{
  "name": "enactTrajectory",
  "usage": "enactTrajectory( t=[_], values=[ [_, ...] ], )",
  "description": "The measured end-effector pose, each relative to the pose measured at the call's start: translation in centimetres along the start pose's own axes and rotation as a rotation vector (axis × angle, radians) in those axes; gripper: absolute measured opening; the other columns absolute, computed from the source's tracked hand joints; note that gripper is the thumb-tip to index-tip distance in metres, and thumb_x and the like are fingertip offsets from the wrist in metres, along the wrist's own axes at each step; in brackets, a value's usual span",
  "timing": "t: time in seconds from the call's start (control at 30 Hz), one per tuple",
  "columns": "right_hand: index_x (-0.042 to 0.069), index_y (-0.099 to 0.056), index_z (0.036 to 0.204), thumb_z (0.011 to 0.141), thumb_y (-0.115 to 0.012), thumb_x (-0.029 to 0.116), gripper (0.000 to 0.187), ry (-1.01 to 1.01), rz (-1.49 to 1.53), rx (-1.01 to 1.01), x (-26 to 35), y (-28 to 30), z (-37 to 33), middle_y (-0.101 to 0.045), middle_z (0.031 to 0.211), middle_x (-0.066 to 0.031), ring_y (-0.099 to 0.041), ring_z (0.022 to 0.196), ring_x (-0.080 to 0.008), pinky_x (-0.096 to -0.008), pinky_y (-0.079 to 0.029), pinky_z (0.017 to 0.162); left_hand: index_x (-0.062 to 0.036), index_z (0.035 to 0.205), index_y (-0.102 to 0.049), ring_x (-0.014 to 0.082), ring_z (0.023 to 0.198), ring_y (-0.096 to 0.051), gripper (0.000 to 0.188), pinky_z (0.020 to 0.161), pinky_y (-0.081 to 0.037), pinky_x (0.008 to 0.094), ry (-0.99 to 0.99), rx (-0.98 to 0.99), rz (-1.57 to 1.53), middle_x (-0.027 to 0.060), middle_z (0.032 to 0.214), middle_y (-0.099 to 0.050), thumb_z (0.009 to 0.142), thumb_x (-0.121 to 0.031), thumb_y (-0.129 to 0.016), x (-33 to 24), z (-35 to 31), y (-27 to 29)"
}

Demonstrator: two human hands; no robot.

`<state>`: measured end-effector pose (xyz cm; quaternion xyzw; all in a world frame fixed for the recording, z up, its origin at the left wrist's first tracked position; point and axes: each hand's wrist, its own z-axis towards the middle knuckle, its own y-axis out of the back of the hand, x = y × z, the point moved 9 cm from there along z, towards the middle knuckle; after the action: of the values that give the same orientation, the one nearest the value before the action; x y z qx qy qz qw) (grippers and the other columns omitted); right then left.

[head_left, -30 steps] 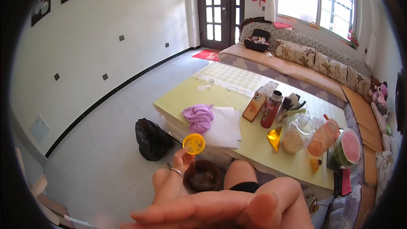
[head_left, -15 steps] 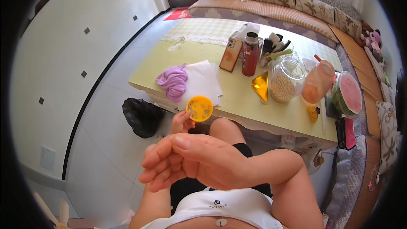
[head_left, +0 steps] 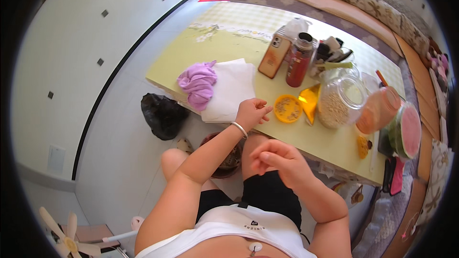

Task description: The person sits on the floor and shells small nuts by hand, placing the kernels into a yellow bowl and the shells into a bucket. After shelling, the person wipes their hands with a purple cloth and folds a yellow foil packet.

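A shallow yellow lid (head_left: 288, 109) with small pale bits in it rests on the table (head_left: 315, 138). Just left of it is my left hand (head_left: 253, 113), a silver bangle at the wrist, its fingers loosely bent, apart and holding nothing I can see. Nearer to me, over my thigh, my right hand (head_left: 279, 158) has its fingers curled in toward the thumb; whatever may be inside is hidden. White paper sheets (head_left: 234, 86) and a bunched purple cloth (head_left: 198, 83) lie left of the lid. To its right are a gold foil packet (head_left: 309, 101) and a clear jar of pale grains (head_left: 334, 110).
A phone (head_left: 275, 56) leans near a red thermos (head_left: 300, 62). An orange jar (head_left: 377, 110), a cut watermelon (head_left: 407, 131) and a yellow object (head_left: 363, 147) stand at the right. On the floor are a black bag (head_left: 163, 116) and a dark bowl (head_left: 227, 162) between my legs.
The yellow lid went from my left hand onto the table, farther right, and that hand has let go. My right hand has drawn back to the right, its fingers more curled. The view has shifted.
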<state>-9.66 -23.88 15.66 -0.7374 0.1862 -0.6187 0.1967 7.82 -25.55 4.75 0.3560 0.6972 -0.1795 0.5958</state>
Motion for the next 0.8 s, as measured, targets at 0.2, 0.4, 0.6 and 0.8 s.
enactTrajectory(
  t=[0.2,0.4,0.6,0.8],
  values=[
    [0.000,-0.060,0.100,0.093,-0.053,0.010,0.014,0.028,-0.111,-0.156,-2.2,5.0,3.5,-0.064,0.085,-0.0043,-0.059,0.076,-0.0087,-0.0218,-0.047,0.070,-0.0083,0.136,-0.043,0.0413,0.133,-0.029,0.077,0.107,-0.028,0.0515,-0.543,-0.800,1.032,0.0281,0.140,-0.035,0.070,-0.026,-0.078,-5.1,-2.7,12.6],
    [-0.001,-0.060,0.104,0.092,-0.054,0.009,0.016,-0.001,-0.277,-0.061,-4.5,2.2,8.1,-0.064,0.090,-0.0046,-0.060,0.080,-0.0094,-0.0231,-0.049,0.071,-0.0070,0.121,-0.054,0.0366,0.119,-0.047,0.055,0.098,-0.038,0.0434,-0.253,-0.714,0.926,0.0242,0.126,-0.050,0.069,-0.016,-0.073,0.6,2.4,23.8],
    [-0.003,-0.054,0.117,0.088,-0.059,0.006,0.031,0.128,-0.820,-0.228,-3.9,2.9,9.1,-0.063,0.098,-0.0109,-0.062,0.083,-0.0186,-0.0290,-0.050,0.075,-0.0035,0.104,-0.059,0.0246,0.083,-0.063,0.030,0.075,-0.050,0.0318,-0.503,-0.838,0.190,0.0131,0.096,-0.065,0.075,0.000,-0.065,-1.0,0.1,30.8],
    [0.004,-0.035,0.140,0.081,-0.065,0.004,0.066,0.418,-0.882,-0.409,1.4,1.5,8.9,-0.044,0.133,-0.0156,-0.052,0.111,-0.0241,-0.0334,-0.049,0.083,-0.0023,0.106,-0.059,0.0134,0.087,-0.061,0.024,0.078,-0.050,0.0279,-0.753,-0.402,-0.502,0.0052,0.097,-0.064,0.082,0.003,-0.061,-11.3,-10.0,28.4]
  ],
)
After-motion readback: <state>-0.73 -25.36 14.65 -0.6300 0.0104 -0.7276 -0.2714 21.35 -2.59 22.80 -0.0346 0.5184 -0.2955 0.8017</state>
